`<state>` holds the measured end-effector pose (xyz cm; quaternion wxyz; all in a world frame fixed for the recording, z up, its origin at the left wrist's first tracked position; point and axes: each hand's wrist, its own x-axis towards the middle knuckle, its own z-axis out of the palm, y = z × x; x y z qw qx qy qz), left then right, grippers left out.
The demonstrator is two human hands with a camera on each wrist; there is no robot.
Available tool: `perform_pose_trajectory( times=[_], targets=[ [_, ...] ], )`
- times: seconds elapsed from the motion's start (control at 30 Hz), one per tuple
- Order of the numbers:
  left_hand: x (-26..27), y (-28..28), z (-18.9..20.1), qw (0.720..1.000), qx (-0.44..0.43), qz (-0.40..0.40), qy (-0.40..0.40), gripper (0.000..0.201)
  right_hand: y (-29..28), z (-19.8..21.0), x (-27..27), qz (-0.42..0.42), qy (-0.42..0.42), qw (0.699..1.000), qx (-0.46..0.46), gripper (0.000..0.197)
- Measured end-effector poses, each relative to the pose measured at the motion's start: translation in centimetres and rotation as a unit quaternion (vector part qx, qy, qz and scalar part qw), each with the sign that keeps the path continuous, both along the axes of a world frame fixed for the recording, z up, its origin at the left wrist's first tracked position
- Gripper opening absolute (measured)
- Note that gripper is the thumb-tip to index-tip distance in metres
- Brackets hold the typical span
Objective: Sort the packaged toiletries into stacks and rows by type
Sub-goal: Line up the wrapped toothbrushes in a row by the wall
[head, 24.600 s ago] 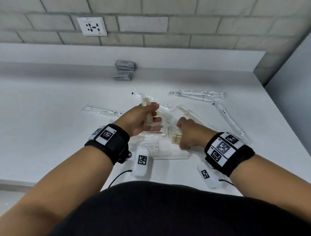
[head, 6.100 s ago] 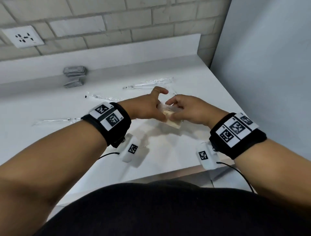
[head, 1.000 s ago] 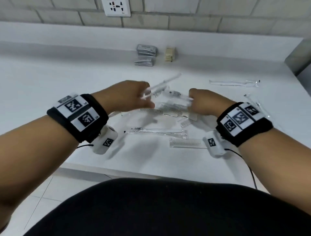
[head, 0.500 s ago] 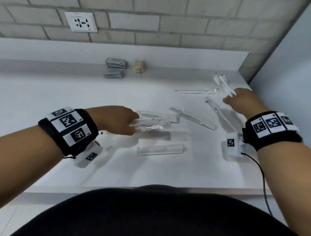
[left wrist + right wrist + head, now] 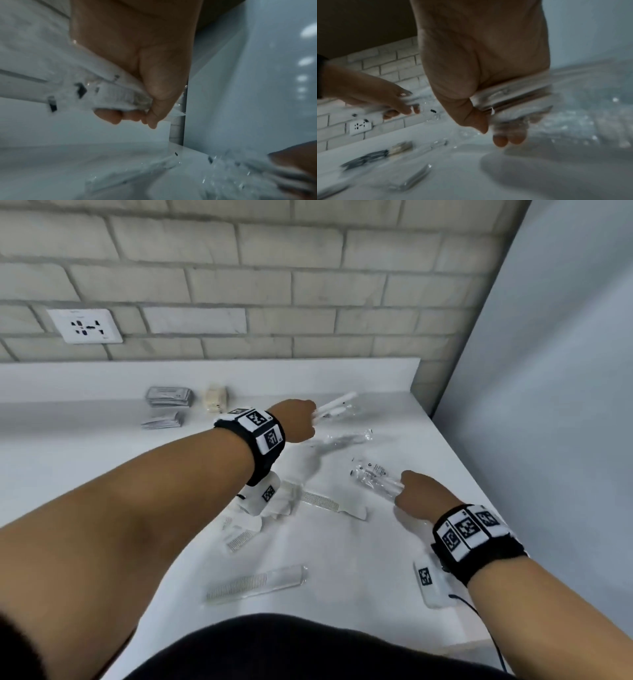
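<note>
Left hand [image 5: 297,420], upper centre of the head view, was held above the white counter [image 5: 342,559] with fingers curled round a wrapped toothbrush [image 5: 334,405]; the left wrist view showed the clear wrapper bunched in the fist, with small dark printed marks too blurred to read.

Right hand [image 5: 416,494], right of centre, gripped a second clear toothbrush packet [image 5: 373,478] low over the counter. That packet carried small black symbols and text near its far end; not legible.

A further clear packet [image 5: 346,439] lay on the counter between the two hands.

Three packaged combs lay apart on the counter: one [image 5: 255,579] lower centre, one [image 5: 330,503] mid-frame, one [image 5: 241,537] partly under the left wrist camera.

At the back edge, upper left: two stacks of grey sachets [image 5: 168,397] [image 5: 161,420], printing unreadable, with a small beige packet stack [image 5: 215,399] just beside them on the right.

Wall socket [image 5: 85,326] at upper left, on the brick wall. Both wristbands bore black-and-white square code markers.
</note>
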<state>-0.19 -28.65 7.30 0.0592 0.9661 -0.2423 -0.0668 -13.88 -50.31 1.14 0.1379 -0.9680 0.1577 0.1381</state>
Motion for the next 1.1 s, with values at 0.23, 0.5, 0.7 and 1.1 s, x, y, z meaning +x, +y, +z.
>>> perform_pose_trajectory(
  times=[0.23,0.5,0.7,1.1],
  targets=[
    [4.0,-4.6,-5.2,0.996,0.069,-0.003,0.05,0.046,-2.3,-0.3,-1.1,-0.04,-0.038,0.992,0.116,0.063],
    [6.2,-3.2,-6.7,0.99,-0.023,0.086,0.114,0.018,-1.1,0.1,5.3,-0.055,-0.049,0.973,0.217,0.021],
    [9.8,-0.1,-5.9,0.953,-0.117,0.203,0.195,0.026,3.2,0.3,14.9,-0.066,-0.034,0.947,0.311,0.021],
    [13.8,3.0,-6.8,0.811,-0.415,0.276,0.306,0.02,5.0,-1.1,24.6,-0.112,-0.097,0.97,0.191,0.066]
  ],
)
